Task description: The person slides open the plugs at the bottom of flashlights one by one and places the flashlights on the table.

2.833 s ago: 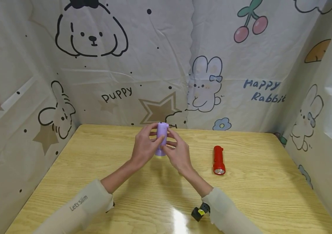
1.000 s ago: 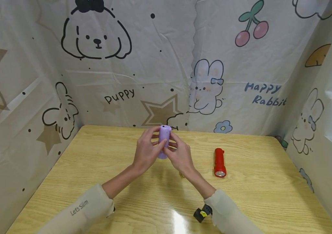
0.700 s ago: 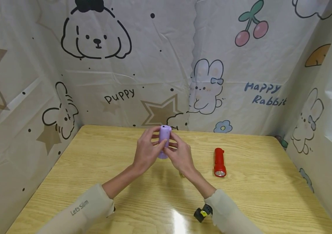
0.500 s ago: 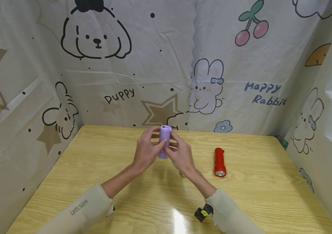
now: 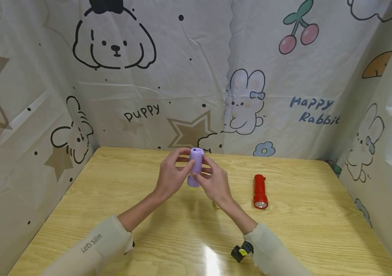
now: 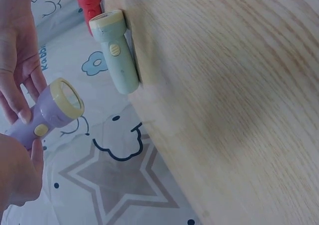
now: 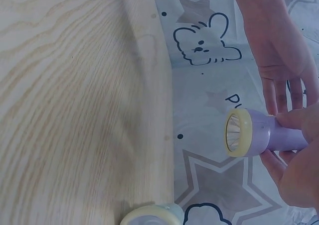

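A purple flashlight [image 5: 196,166] with a yellow rim stands roughly upright in the air, its lens down toward the table. My left hand [image 5: 171,174] holds it from the left, thumb at its edge. From the right, my right hand [image 5: 215,182] pinches its lower part. The left wrist view shows a round yellow switch on the purple flashlight [image 6: 50,110], with a fingertip close beside it. A mint-green flashlight [image 6: 119,60] lies on the table; my right wrist mostly hides it in the head view. To the right lies a red flashlight [image 5: 259,191].
The wooden table [image 5: 120,168] is bordered at the back and both sides by a printed cloth [image 5: 189,88] with cartoon animals. A black strap device [image 5: 242,251] is on the right wrist.
The head view has shifted slightly since the oldest frame. The purple flashlight has moved a little right. My left thumb has drawn back left, uncovering more of its front.
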A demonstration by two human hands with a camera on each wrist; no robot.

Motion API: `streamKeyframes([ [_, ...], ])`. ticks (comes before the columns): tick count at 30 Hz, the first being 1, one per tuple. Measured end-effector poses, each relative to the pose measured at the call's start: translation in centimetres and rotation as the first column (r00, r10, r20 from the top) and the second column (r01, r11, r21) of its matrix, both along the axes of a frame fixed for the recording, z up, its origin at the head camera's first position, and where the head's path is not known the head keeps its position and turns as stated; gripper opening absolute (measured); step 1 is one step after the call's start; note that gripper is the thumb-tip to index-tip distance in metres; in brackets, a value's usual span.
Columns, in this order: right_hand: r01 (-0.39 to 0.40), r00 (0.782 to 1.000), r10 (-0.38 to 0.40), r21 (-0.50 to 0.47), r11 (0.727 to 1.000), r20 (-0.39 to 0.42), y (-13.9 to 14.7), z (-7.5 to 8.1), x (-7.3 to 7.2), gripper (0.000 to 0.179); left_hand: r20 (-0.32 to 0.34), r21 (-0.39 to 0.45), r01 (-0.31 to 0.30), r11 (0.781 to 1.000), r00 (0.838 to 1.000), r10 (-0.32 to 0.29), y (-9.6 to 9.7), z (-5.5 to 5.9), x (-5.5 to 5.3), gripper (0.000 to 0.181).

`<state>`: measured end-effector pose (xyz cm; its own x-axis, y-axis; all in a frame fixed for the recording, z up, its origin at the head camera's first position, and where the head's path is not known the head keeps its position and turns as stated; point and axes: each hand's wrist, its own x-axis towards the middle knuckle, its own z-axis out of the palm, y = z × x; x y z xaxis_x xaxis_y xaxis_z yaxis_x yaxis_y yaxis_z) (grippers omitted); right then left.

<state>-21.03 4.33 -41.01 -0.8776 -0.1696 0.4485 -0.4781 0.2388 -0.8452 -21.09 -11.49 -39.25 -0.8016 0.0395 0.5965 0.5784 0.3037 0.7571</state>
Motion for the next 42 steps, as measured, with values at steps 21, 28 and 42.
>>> streamKeyframes([
  [21,-0.001,1.0,0.002,0.053,0.999,-0.029,0.7,0.4,0.4,0.057,0.049,-0.069,0.036,0.997,0.998,-0.033,-1.1,1.2,-0.2,0.028],
  [28,-0.002,0.999,0.005,0.071,0.997,-0.033,0.7,0.6,0.6,0.056,0.099,-0.075,0.093,0.993,0.991,-0.085,-1.6,1.5,-0.2,0.034],
  [42,-0.03,0.997,0.035,0.072,0.997,-0.072,0.7,0.8,1.0,0.057,0.164,-0.053,0.178,0.983,0.972,-0.168,-2.3,2.2,-0.6,0.036],
])
